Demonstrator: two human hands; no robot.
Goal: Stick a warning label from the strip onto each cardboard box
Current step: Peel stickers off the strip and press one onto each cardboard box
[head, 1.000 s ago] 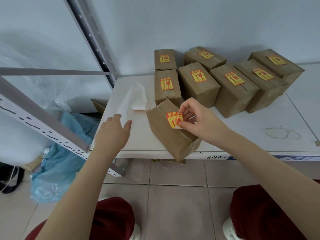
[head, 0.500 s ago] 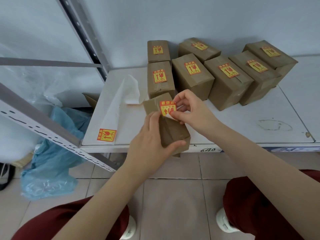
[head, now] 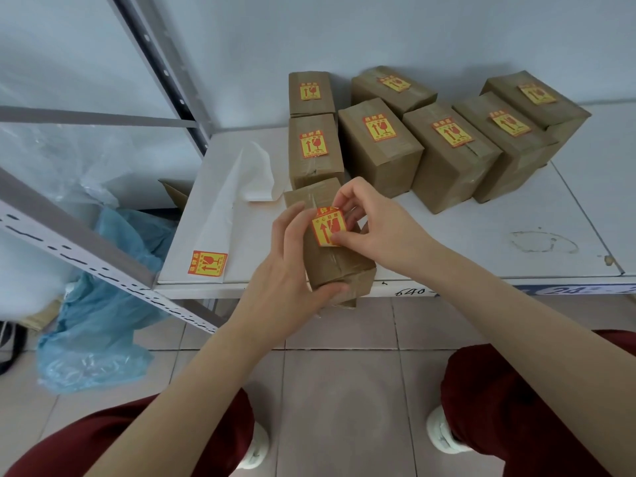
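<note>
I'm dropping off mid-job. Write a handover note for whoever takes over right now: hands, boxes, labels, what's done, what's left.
Left hand: grips the near box at the table's front edge.
Right hand: pinches a warning label against that box's top; it is not yet smoothed flat.
Done: seven labelled boxes stand at the back of the table.
Left: press this label down. One spare label sits on the backing strip at the table's left; no other bare box is in view.
</note>
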